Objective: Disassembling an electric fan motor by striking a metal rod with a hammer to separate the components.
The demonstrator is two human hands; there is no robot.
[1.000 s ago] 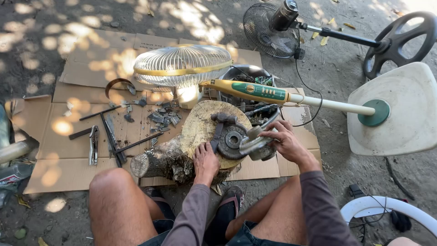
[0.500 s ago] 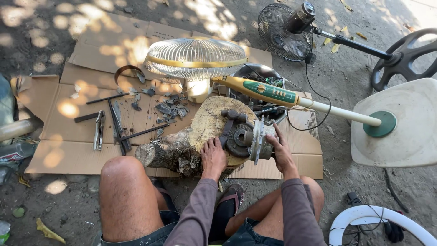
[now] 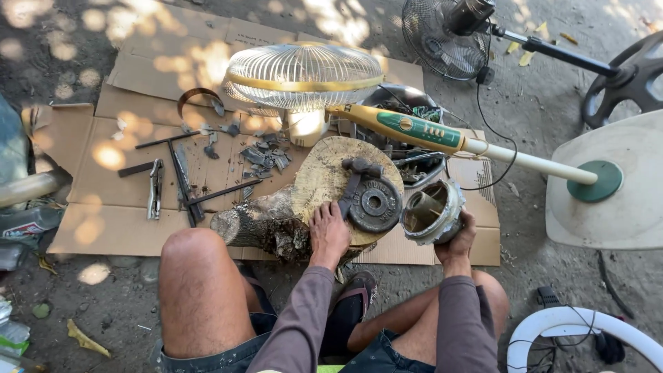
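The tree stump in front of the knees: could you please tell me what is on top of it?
On the tree stump lie a round weight plate, a hammer and the left hand. The wood beneath them is hidden.

Rough wood, dull metal, matt cardboard

The stump (image 3: 324,190) is rough bark with a pale sawn top; the weight disc (image 3: 375,204) is dark, matt cast metal — the motor housing (image 3: 433,211) dull grey metal. Creased brown cardboard (image 3: 131,173) underneath; the fan guard (image 3: 304,72) is glossy wire.

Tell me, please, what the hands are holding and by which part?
The right hand grips a round metal motor housing by its outer rim. The left hand holds nothing, resting on the stump.
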